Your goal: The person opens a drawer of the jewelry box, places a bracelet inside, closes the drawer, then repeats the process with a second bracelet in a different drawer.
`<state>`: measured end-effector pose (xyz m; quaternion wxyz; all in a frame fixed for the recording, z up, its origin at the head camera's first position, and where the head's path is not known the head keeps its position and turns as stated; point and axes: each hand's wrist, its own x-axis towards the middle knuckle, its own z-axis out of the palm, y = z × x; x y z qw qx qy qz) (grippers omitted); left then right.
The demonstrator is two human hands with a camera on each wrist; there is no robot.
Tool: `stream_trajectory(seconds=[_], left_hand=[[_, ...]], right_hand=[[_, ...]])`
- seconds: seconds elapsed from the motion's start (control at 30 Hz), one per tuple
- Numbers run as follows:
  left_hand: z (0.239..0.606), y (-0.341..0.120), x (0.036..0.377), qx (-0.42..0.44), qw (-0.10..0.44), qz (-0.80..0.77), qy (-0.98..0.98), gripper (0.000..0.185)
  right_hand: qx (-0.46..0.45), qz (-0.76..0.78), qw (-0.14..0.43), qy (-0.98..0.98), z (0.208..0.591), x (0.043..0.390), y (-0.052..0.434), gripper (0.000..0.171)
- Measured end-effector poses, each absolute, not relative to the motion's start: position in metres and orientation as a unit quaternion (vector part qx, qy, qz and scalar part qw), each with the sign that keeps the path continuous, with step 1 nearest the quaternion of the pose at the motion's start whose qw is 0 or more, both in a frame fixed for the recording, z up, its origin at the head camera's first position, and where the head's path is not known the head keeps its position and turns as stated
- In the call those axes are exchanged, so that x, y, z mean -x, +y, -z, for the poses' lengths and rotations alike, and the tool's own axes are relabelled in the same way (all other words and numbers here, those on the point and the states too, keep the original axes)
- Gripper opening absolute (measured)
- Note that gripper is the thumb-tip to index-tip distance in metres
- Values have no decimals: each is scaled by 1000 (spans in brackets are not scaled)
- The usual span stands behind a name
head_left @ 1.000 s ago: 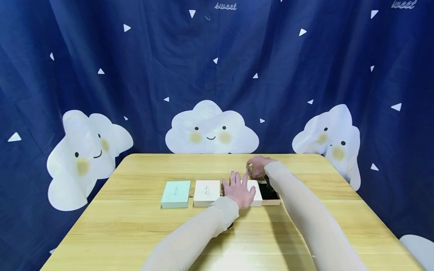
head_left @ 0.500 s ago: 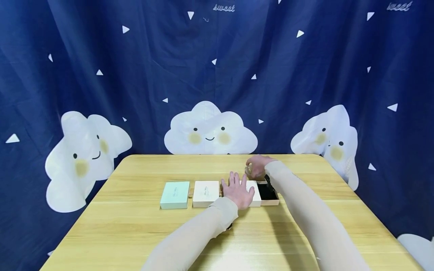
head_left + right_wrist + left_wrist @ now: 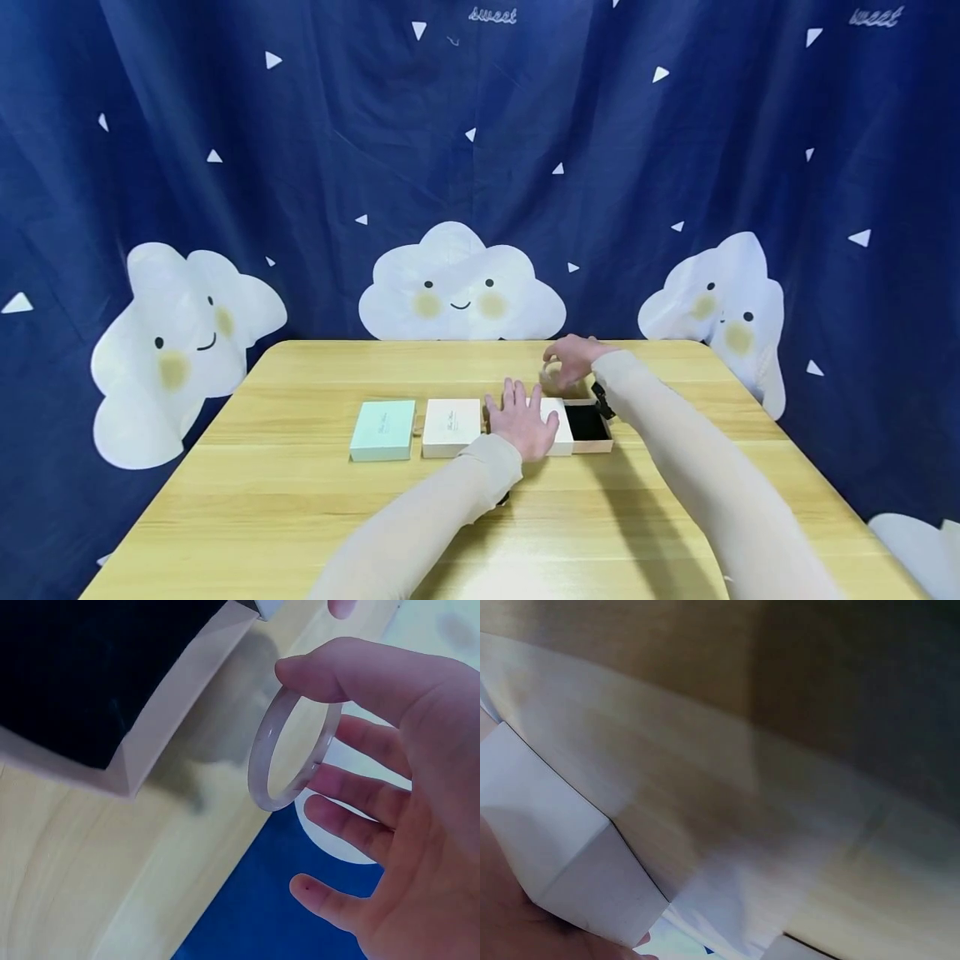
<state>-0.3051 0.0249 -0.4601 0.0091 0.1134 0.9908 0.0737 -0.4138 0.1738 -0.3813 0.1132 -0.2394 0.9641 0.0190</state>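
My left hand [image 3: 522,425] rests with spread, straight fingers on top of a white box [image 3: 557,427]; the left wrist view has the hand along this box's side [image 3: 600,877]. From the box's right end a drawer [image 3: 588,422] with black lining sticks out, pale pink at the rim [image 3: 161,735]. Behind it, my right hand [image 3: 573,360] holds a pale translucent bangle [image 3: 262,761] by its edge, thumb on one side and fingers on the other. The little finger stays off the ring. In the head view the bangle [image 3: 552,369] is partly covered by the hand.
A white box with printed lettering [image 3: 452,427] lies left of my left hand, and a mint green box [image 3: 382,430] lies farther left, each with a small tab on its right side. The wooden table [image 3: 262,517] ends at a dark blue curtain [image 3: 480,183].
My right hand has risen slightly and shifted back from the drawer with the bangle, its fingers less bunched. My left hand stays on the white box. The head view has drifted a little.
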Motion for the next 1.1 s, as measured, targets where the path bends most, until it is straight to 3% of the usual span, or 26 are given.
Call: stream_trajectory(seconds=[0.23, 0.83, 1.1], left_hand=[[462, 24, 307, -113, 15, -70, 991, 69], [467, 26, 312, -113, 12, -71, 991, 70], [467, 26, 311, -113, 14, -77, 990, 69]], right_hand=[[262, -24, 103, 959, 370, 402, 177, 47], [285, -49, 92, 953, 356, 372, 185, 48], [297, -55, 94, 949, 356, 360, 190, 56]])
